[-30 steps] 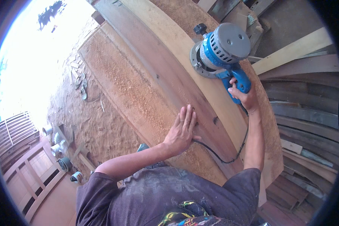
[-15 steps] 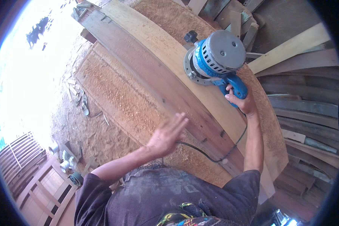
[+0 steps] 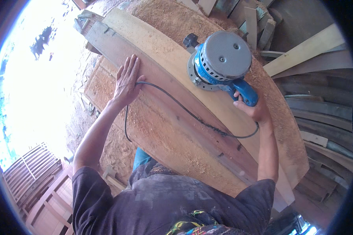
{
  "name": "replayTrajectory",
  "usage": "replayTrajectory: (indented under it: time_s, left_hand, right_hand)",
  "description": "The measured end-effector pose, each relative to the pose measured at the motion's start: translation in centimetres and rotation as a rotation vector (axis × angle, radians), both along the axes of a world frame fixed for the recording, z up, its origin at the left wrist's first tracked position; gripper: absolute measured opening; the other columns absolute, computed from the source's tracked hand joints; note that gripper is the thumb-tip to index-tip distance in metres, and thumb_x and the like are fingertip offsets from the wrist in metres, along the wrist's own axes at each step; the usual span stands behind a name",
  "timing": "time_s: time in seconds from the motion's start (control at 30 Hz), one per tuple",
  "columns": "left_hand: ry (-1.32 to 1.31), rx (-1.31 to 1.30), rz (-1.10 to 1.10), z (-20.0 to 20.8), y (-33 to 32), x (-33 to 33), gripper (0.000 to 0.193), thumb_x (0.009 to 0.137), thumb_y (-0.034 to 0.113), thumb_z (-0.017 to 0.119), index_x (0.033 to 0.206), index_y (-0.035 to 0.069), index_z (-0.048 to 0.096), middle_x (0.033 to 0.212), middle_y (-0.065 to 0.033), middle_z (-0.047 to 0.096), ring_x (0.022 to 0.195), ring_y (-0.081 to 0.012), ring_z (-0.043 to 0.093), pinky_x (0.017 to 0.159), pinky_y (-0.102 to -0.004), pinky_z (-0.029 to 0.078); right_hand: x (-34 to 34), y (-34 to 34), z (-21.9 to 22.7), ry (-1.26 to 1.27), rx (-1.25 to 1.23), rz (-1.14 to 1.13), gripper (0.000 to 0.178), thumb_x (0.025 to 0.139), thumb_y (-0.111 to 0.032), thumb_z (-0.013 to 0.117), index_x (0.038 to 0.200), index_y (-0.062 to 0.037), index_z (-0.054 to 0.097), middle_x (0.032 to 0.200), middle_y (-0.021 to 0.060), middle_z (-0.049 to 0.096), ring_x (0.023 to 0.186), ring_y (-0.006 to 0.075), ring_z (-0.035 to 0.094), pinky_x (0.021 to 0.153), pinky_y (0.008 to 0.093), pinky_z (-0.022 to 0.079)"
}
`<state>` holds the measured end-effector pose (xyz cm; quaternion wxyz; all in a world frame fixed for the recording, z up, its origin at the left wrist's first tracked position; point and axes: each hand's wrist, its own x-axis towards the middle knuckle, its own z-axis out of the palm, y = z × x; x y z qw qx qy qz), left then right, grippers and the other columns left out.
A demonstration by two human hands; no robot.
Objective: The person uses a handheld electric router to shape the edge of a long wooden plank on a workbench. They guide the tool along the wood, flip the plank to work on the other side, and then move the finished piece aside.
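Note:
A blue router with a grey round motor cap point(image 3: 227, 55) stands on a pale plank point(image 3: 164, 49). My right hand point(image 3: 257, 109) is wrapped round its blue handle. Over on the left, my left hand point(image 3: 127, 80) lies palm down with its fingers stretched out along a reddish-brown board point(image 3: 153, 72) beside the pale plank. A dark power cord point(image 3: 184, 107) loops from near the router's handle across the board to my left thumb. It shows again below the left wrist; whether it passes between palm and board is hidden.
Under the boards is a broad wooden bench top point(image 3: 161, 145) covered with sawdust. Stacked curved timber pieces point(image 3: 321, 113) fill the right side, with offcuts point(image 3: 259, 27) at the far right. Slatted wooden panels point(image 3: 31, 168) stand at the lower left.
My left hand has moved forward and left onto the reddish-brown board. The cord now stretches in a longer loop toward it. The router has shifted slightly left, still in my right hand.

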<state>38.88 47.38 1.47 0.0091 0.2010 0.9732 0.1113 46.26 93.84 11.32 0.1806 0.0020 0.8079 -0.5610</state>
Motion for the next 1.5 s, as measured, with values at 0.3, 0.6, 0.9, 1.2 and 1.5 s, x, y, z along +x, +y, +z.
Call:
replayTrajectory:
  time_s: [0.3,0.6,0.9,1.2,1.5]
  left_hand:
    - [-0.077,-0.044,-0.110,1.3,1.1,-2.2,0.067,0.108,0.046,0.044,0.165,0.015,0.028,0.173,-0.0147,0.021,0.160,-0.0401,0.014,0.123,-0.0571,0.015]
    - [-0.136,0.000,-0.118,2.0,1.2,-2.5,0.068,0.107,0.046,0.045,0.166,0.016,0.028,0.174,-0.0136,0.019,0.160,-0.0401,0.013,0.122,-0.0572,0.016]
    - [-0.194,0.051,-0.127,2.3,0.8,-2.6,0.067,0.107,0.044,0.044,0.166,0.017,0.026,0.174,-0.0128,0.017,0.161,-0.0380,0.009,0.123,-0.0555,0.012]
    - [-0.239,0.140,-0.143,2.4,0.7,-2.6,0.068,0.106,0.040,0.049,0.166,0.015,0.027,0.174,-0.0142,0.017,0.161,-0.0396,0.010,0.122,-0.0556,0.012]
    - [-0.200,0.174,-0.128,2.3,0.6,-2.6,0.068,0.104,0.047,0.050,0.163,0.018,0.033,0.172,-0.0106,0.025,0.159,-0.0351,0.018,0.120,-0.0547,0.022]
  right_hand:
    - [-1.5,-1.9,0.4,-0.006,-0.005,-0.048,0.018,0.080,-0.006,0.079,0.094,-0.0023,0.069,0.071,-0.0019,0.061,0.065,0.0073,0.055,0.062,0.0268,0.044]
    - [-4.4,-4.6,0.5,-0.003,0.023,-0.043,0.016,0.080,-0.003,0.078,0.093,-0.0018,0.069,0.070,-0.0018,0.060,0.066,0.0064,0.055,0.063,0.0270,0.044]
    - [-8.2,-8.5,0.1,-0.026,-0.004,-0.066,0.018,0.080,-0.002,0.079,0.096,-0.0044,0.070,0.076,-0.0026,0.062,0.070,0.0068,0.056,0.066,0.0277,0.045]
    - [-14.1,-13.6,-0.5,0.016,-0.063,-0.035,0.020,0.081,-0.001,0.078,0.099,-0.0046,0.069,0.078,-0.0031,0.062,0.072,0.0057,0.056,0.067,0.0255,0.045]
    - [-19.8,-18.7,-1.0,0.062,-0.035,-0.003,0.018,0.081,-0.003,0.078,0.097,-0.0043,0.070,0.077,-0.0024,0.062,0.071,0.0067,0.057,0.068,0.0257,0.045]
